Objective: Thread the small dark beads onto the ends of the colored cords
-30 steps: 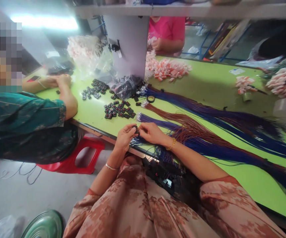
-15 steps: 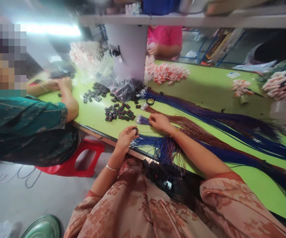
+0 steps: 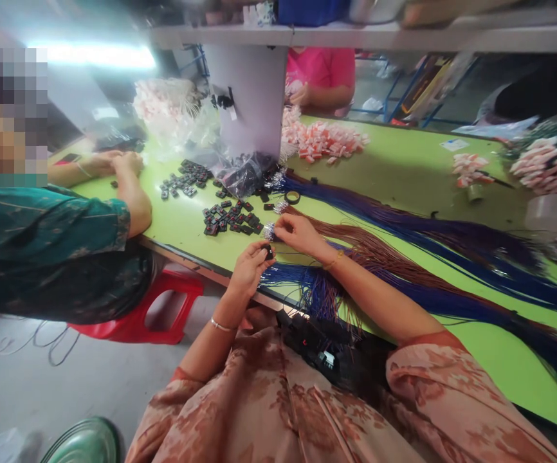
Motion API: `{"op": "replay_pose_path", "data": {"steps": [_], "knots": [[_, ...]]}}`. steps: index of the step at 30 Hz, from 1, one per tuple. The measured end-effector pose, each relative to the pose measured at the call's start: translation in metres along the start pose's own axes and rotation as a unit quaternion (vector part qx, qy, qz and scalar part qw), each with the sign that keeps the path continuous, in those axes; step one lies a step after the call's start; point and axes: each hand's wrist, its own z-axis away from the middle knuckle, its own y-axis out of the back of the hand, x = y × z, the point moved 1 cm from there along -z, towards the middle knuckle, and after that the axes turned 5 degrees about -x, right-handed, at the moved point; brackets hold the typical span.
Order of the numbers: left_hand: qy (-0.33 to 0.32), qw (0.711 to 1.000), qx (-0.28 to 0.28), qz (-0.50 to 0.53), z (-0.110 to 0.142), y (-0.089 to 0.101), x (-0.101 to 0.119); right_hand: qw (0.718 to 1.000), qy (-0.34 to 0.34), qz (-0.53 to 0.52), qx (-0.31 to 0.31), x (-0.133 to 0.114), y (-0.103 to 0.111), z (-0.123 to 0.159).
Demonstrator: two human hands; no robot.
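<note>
My left hand (image 3: pixel 247 271) is closed in a pinch on a small black plastic connector housing (image 3: pixel 269 251), held just above the table's near edge. My right hand (image 3: pixel 300 233) is bent down, thumb and fingers pinched together, over the metal-tipped ends of a purple wire bundle (image 3: pixel 269 230). Whether a single wire sits between those fingertips is too small to see. Below both hands, blue wires (image 3: pixel 288 274) lie along the near edge, some mixed with purple and brown ones. Brown wires (image 3: pixel 356 233) run behind my right hand.
Loose black housings (image 3: pixel 230 217) are heaped left of the wires, near a roll of tape (image 3: pixel 292 197). Further back stand a white post (image 3: pixel 247 96) and pink-white connectors (image 3: pixel 327 143). A co-worker's arm (image 3: pixel 136 199) rests on the table at left, by a red stool (image 3: pixel 177 315).
My right hand has shifted left and slightly up, from over the purple wires to their metal tips. My left hand has moved slightly right, still gripping the black housing, which is turned differently.
</note>
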Motion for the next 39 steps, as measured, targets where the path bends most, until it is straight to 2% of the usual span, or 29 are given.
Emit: {"op": "replay_pose_path", "data": {"steps": [4,11,22,30,35,39], "knots": [[-0.005,0.999,-0.009,0.035,0.0,0.0,-0.001,0.999,-0.004,-0.048,-0.026,-0.013,-0.004,0.011],[-0.003,0.997,-0.021,0.07,-0.002,0.003,-0.004,0.999,-0.013,0.016,-0.041,-0.009,-0.009,0.031],[-0.006,0.998,-0.033,0.053,-0.002,0.003,-0.006,0.997,-0.011,0.058,-0.051,-0.02,-0.007,0.036],[-0.041,0.999,0.01,-0.018,0.001,-0.002,-0.01,0.997,-0.027,0.006,-0.068,-0.013,-0.016,0.036],[-0.043,0.998,0.031,-0.023,-0.001,-0.005,-0.008,0.997,0.033,0.039,-0.064,-0.014,-0.013,0.04],[-0.04,0.998,0.034,-0.033,-0.004,-0.008,-0.012,0.994,0.025,0.093,-0.052,-0.017,-0.015,0.045]]}}
